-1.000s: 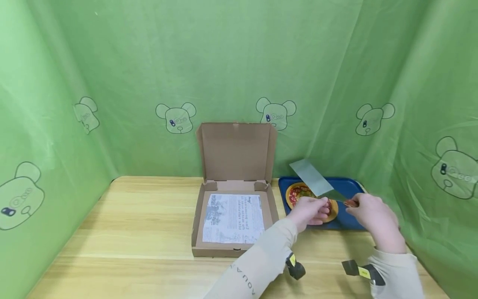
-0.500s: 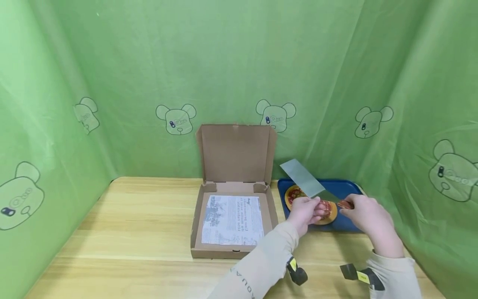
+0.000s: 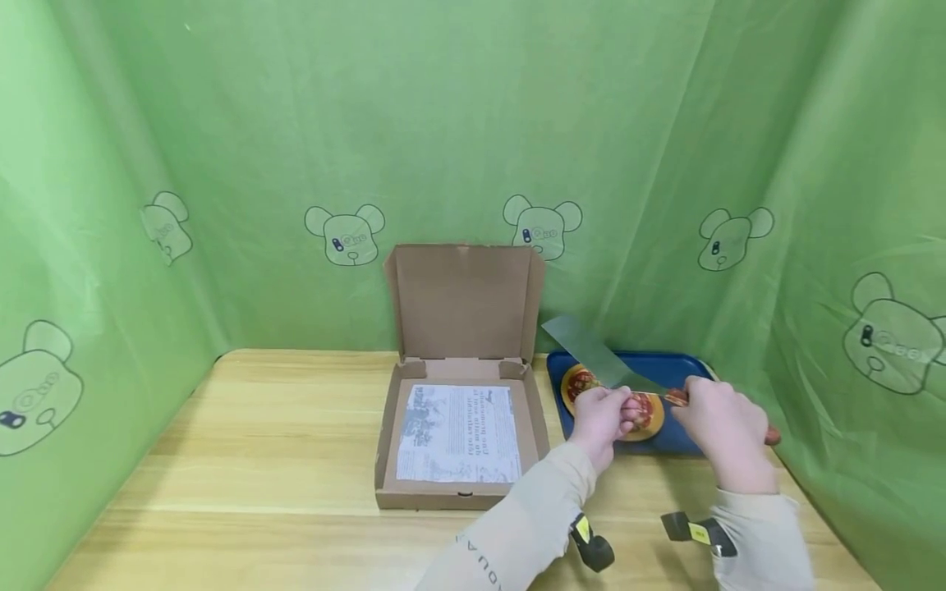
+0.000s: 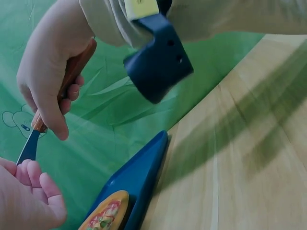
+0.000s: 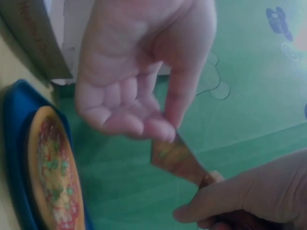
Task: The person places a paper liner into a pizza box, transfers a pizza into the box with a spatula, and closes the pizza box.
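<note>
My right hand (image 3: 726, 423) grips the brown wooden handle (image 4: 74, 72) of a spatula, which I hold up above a blue tray (image 3: 668, 361). The spatula's long flat metal blade (image 3: 587, 349) points up and to the left in the head view. My left hand (image 3: 602, 419) pinches the blade's edge between thumb and fingertips, close to where it narrows toward the handle. Below lie two round pizzas on the tray: the left pizza (image 3: 575, 382) and the right pizza (image 3: 650, 423), both partly hidden by the blade and my left hand.
An open cardboard pizza box (image 3: 461, 499) stands left of the tray, its lid (image 3: 466, 300) raised. Printed paper (image 3: 461, 435) lines its bottom. Green curtains (image 3: 443, 123) enclose the wooden table (image 3: 296, 451) at the back and both sides.
Both hands have shifted a little to the left, and the spatula's blade has moved left with them. The box, tray and pizzas stay where they were.
</note>
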Demonstrator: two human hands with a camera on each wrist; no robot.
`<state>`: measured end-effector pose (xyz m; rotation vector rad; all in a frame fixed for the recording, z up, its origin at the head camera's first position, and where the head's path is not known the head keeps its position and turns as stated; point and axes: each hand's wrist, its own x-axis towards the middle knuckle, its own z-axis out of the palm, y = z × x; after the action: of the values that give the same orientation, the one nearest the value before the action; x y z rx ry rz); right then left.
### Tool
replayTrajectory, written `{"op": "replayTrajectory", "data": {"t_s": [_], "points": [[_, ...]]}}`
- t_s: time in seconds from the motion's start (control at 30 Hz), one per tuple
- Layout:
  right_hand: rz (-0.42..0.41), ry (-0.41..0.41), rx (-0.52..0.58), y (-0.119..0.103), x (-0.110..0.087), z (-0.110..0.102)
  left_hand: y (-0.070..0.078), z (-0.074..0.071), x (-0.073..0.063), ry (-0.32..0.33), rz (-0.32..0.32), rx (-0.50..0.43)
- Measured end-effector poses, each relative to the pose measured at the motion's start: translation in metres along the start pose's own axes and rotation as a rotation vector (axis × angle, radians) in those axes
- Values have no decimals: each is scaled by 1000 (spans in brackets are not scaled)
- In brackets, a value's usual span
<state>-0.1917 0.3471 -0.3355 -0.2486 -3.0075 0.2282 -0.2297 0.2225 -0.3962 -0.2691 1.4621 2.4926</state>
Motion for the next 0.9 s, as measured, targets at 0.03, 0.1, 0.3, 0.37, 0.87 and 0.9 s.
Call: {"op": "replayTrajectory", "data": {"t_s": [0.03,0.1,0.3,0.37,0.87,0.9], "points": [[3,1,-2,0,1,1,0,0,0,7,3,-5],[9,-2,-7,1,3,3,-1,-1,-1,18,8,-9],[0,-14,-7,5,7,7,-3,-5,-3,20,16,6],[-11,-12,-4,8,8,7,-3,-6,-4,13,18,29],[7,7,15,22,3,-3,-7,-30,-17,-59,0,143],[7,14,16,23,3,-3,-7,-32,-18,-59,-1,151]]}}
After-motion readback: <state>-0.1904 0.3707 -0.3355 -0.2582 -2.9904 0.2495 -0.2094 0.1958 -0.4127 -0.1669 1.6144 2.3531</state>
